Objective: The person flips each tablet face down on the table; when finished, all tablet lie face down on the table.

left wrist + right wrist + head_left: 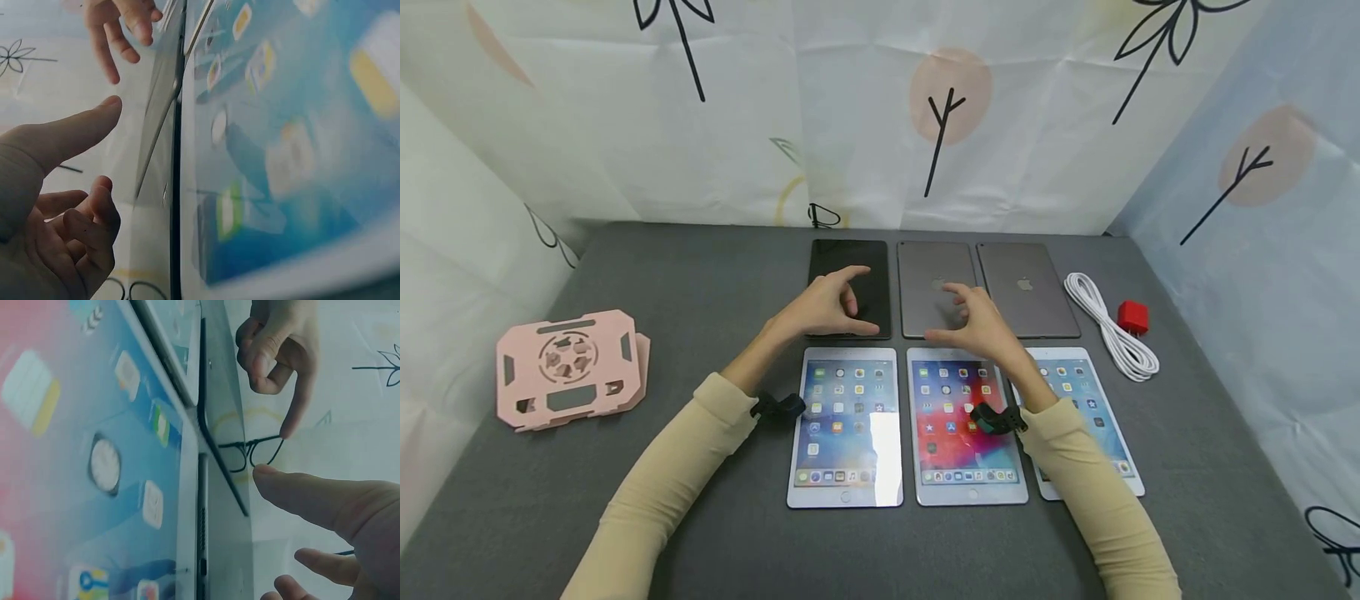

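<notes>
My left hand (829, 307) hovers above the black tablet (848, 252) at the back, thumb and index finger spread apart, the other fingers loosely bent. Nothing is in it. Over the near part of the middle grey tablet (925, 271), my right hand (977, 323) is held the same way, thumb and index apart and holding nothing. Both hands appear raised above the tablets in the left wrist view and the right wrist view. Below them lie a left white tablet (838, 417), a middle white tablet (962, 433) and a right white tablet (1101, 408), screens lit; the right forearm partly covers the last.
Another grey tablet (1026, 287) lies back down at the back right. Beside it are a coiled white cable (1120, 337) and a red charger plug (1132, 317). Pink cut-out plates (568, 367) lie stacked at the left. Printed cloth (850, 108) walls surround the grey tabletop (715, 533).
</notes>
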The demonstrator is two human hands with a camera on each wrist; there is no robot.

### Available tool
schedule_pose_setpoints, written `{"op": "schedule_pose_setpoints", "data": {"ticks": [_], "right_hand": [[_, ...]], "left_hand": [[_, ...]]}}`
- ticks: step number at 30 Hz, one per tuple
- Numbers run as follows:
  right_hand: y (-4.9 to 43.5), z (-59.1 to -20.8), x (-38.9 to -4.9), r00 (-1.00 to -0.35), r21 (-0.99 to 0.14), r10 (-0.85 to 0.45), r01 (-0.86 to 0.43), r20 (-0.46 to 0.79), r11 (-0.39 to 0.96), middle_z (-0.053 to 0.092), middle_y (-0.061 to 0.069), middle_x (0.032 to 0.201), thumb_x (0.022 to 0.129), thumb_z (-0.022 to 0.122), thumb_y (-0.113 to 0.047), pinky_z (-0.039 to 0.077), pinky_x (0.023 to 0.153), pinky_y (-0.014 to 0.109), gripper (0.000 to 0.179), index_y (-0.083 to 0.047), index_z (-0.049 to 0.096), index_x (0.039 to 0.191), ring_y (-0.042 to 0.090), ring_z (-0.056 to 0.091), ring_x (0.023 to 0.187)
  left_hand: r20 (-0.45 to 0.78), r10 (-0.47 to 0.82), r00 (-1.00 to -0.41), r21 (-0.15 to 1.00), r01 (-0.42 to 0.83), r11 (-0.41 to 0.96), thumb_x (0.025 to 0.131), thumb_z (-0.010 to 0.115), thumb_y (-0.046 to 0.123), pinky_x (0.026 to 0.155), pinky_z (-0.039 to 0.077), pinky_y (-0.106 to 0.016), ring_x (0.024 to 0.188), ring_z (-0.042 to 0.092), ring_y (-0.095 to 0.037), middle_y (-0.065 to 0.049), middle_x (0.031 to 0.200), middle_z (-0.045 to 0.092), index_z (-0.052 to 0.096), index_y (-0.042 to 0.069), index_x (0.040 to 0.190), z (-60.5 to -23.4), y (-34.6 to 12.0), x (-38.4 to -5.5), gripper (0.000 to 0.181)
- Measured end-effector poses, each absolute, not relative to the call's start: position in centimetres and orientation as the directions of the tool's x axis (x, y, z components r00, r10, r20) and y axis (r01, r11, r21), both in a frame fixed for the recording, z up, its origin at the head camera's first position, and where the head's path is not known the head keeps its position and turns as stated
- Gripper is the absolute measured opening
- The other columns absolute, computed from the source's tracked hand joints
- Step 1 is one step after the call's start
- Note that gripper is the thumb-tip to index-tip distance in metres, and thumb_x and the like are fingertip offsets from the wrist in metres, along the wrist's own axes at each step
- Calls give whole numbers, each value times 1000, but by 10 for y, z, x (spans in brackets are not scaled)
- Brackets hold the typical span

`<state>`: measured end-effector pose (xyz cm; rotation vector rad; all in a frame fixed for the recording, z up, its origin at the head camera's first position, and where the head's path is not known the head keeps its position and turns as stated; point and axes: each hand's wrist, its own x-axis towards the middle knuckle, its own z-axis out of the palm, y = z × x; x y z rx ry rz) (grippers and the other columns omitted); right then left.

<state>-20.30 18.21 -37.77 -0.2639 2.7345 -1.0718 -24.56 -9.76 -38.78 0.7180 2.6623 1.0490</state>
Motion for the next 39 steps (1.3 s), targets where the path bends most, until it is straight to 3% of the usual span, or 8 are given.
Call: {"op": "schedule_pose_setpoints", "data": {"ticks": [1,4,13,24,32,39], "right_hand": [[180,-377,-203,-965,-690,-240,-99,-110,717,43,26,143,86,83,-26,49,102,58,86,-7,37,157,43,49,130],[173,-375,-204,-961,-699,-256,-114,-102,706,45,25,143,86,83,-26,50,99,57,87,-7,37,157,41,49,129],[150,-375,-210,-948,-698,-304,-156,-93,699,48,24,142,85,84,-26,49,100,55,89,-5,36,157,41,51,128],[121,-390,-222,-921,-703,-359,-157,-149,694,48,26,142,85,83,-27,47,108,52,93,-1,32,158,41,51,130],[107,-399,-229,-911,-583,-339,-147,-234,799,40,24,151,84,84,-39,41,111,56,103,0,25,160,41,35,133],[102,-401,-230,-919,-603,-305,-99,-249,791,32,25,155,82,86,-36,38,112,57,105,-3,26,161,40,30,133]], "left_hand": [[-1,499,-867,679,365,637,78,90,32,75,48,-34,70,56,-16,-7,86,65,36,5,157,-387,-104,-245,99],[1,481,-876,671,357,650,77,90,30,68,47,-29,67,57,-16,-10,91,65,34,4,158,-383,-121,-242,101],[-28,427,-904,639,312,703,77,90,30,66,48,-30,66,59,-15,-14,102,62,30,-1,158,-388,-153,-240,106],[-98,392,-915,566,273,778,74,92,39,74,44,-33,72,51,-18,-19,118,62,24,-6,159,-401,-166,-243,117],[-145,404,-903,527,275,804,74,91,43,100,47,-48,111,52,-31,-22,126,58,24,-13,156,-405,-159,-242,119],[-149,397,-906,508,274,817,75,90,42,92,47,-44,105,52,-29,-23,127,59,27,-15,154,-406,-158,-243,116]]}}
